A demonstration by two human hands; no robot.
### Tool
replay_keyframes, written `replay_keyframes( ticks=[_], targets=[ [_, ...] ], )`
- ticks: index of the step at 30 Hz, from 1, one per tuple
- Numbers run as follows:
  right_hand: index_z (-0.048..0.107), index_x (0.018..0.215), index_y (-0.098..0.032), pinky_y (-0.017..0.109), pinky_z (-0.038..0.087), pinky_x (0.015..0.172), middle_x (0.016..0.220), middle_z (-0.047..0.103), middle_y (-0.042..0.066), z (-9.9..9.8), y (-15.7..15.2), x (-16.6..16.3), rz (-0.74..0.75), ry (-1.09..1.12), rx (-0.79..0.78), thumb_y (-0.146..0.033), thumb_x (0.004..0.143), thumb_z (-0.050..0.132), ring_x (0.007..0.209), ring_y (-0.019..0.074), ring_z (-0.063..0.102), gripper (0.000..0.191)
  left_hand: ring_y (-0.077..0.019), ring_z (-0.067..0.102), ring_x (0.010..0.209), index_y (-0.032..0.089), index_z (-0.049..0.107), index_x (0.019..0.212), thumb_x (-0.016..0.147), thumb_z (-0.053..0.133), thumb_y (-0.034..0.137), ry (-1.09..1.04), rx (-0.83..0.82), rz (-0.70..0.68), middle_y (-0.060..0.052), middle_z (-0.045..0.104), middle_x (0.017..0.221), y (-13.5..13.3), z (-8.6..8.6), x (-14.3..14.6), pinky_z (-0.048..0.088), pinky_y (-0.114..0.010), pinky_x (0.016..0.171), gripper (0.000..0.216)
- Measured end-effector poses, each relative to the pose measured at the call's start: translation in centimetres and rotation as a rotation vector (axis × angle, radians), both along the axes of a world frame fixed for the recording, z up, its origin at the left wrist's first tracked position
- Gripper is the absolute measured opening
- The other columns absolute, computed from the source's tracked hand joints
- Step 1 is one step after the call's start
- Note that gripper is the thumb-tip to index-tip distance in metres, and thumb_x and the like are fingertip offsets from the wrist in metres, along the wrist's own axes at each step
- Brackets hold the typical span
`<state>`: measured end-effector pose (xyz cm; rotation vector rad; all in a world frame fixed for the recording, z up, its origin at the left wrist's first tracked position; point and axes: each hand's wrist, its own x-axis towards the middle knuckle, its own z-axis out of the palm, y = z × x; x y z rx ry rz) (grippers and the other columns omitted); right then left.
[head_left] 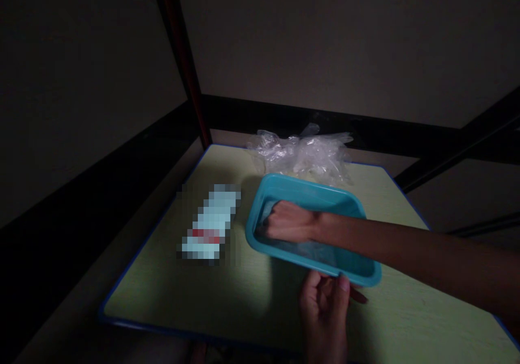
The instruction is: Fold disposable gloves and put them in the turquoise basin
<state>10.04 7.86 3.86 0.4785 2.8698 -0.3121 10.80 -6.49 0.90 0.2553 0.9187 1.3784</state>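
A turquoise plastic basin (325, 192) is held at a slight tilt over the table. My left hand (325, 310) grips its near rim from below, thumb against the outer edge. Inside the basin, toward its left end, my right hand (290, 222) is closed in a fist. Pale, translucent material (319, 251) lies around and under that fist on the basin floor; its kind is hard to tell. Whatever the right fingers hold is hidden by the back of the hand.
Crumpled clear plastic bags (300, 153) lie at the table's far edge, behind the basin. A blurred-out phone-like rectangle (213, 220) rests on the left of the pale table (162, 293), which has a blue edge. Dark-trimmed walls (325, 44) enclose the far and left sides.
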Motion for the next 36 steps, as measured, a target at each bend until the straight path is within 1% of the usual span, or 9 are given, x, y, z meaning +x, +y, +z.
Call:
replay_keyframes(
  ticks=[2,4,6,9,13,16,18,25,36],
  targets=[
    [0.067,0.093,-0.018,0.030,0.041,0.061,0.070,0.067,0.005,1.1,0.4,0.4,0.144,-0.087,0.044,-0.008,0.084,0.048,0.069,0.0191,0.061,0.023,-0.0155,0.061,0.058,0.013,0.062,0.076,0.063,0.074,0.051,0.002,-0.003,0.004,-0.006,0.066,0.066,0.0,0.0,0.0,0.047,-0.026,0.061,0.042],
    [0.062,0.107,-0.019,0.029,0.040,0.061,0.074,0.067,0.004,2.2,1.0,0.9,0.183,-0.081,0.031,-0.017,0.085,0.050,0.068,0.0182,0.060,0.025,-0.0149,0.060,0.057,0.013,0.062,0.076,0.063,0.074,0.051,0.007,-0.005,0.011,-0.005,0.065,0.065,-0.1,-0.1,0.0,0.047,-0.026,0.061,0.042],
    [0.059,0.112,-0.018,0.027,0.039,0.059,0.078,0.067,0.003,3.1,1.5,1.6,0.124,-0.025,-0.007,-0.019,0.084,0.052,0.067,0.0164,0.059,0.029,-0.0142,0.060,0.056,0.013,0.062,0.075,0.062,0.074,0.052,0.012,-0.009,0.014,-0.004,0.065,0.064,-0.1,-0.2,0.0,0.046,-0.025,0.059,0.042],
    [0.060,0.105,-0.014,0.025,0.038,0.059,0.080,0.065,0.004,3.5,2.2,2.2,-0.061,0.073,-0.086,-0.012,0.082,0.052,0.065,0.0139,0.056,0.025,-0.0135,0.059,0.055,0.013,0.062,0.076,0.062,0.074,0.053,0.016,-0.011,0.012,-0.004,0.065,0.064,-0.1,-0.4,0.0,0.045,-0.024,0.057,0.044],
    [0.062,0.090,-0.010,0.023,0.039,0.063,0.079,0.063,0.005,2.7,2.5,1.9,-0.162,0.091,-0.225,-0.003,0.081,0.046,0.068,0.0123,0.054,0.019,-0.0130,0.059,0.055,0.014,0.063,0.076,0.061,0.074,0.054,0.018,-0.015,0.012,-0.004,0.065,0.065,-0.1,-0.5,0.1,0.045,-0.023,0.057,0.044],
    [0.063,0.081,-0.010,0.021,0.038,0.058,0.069,0.060,0.002,1.8,2.2,0.9,-0.201,0.020,-0.348,-0.004,0.082,0.046,0.060,0.0104,0.051,0.018,-0.0130,0.059,0.055,0.014,0.062,0.075,0.060,0.075,0.053,0.021,-0.019,0.016,-0.004,0.066,0.065,-0.1,-0.4,0.0,0.045,-0.024,0.058,0.044],
    [0.063,0.076,-0.010,0.021,0.037,0.055,0.066,0.060,0.001,1.1,1.9,0.3,-0.227,-0.015,-0.385,-0.005,0.082,0.047,0.058,0.0099,0.050,0.018,-0.0132,0.059,0.055,0.014,0.062,0.075,0.060,0.075,0.053,0.024,-0.018,0.022,-0.004,0.066,0.065,-0.1,-0.3,0.0,0.046,-0.024,0.058,0.044],
    [0.066,0.071,-0.010,0.022,0.035,0.053,0.065,0.062,0.003,-1.0,1.1,-0.9,-0.283,-0.040,-0.368,-0.009,0.080,0.050,0.056,0.0108,0.050,0.018,-0.0142,0.060,0.055,0.013,0.063,0.077,0.061,0.075,0.052,0.007,-0.009,0.013,-0.005,0.065,0.063,0.0,-0.1,0.0,0.047,-0.025,0.059,0.044],
    [0.063,0.076,-0.014,0.024,0.035,0.060,0.070,0.062,0.003,-2.3,0.5,-0.5,-0.349,-0.028,-0.317,-0.020,0.082,0.055,0.064,0.0135,0.052,0.012,-0.0153,0.061,0.059,0.014,0.062,0.077,0.063,0.074,0.051,0.014,-0.020,-0.007,-0.006,0.067,0.066,0.0,-0.6,0.2,0.047,-0.025,0.059,0.042]
  ],
)
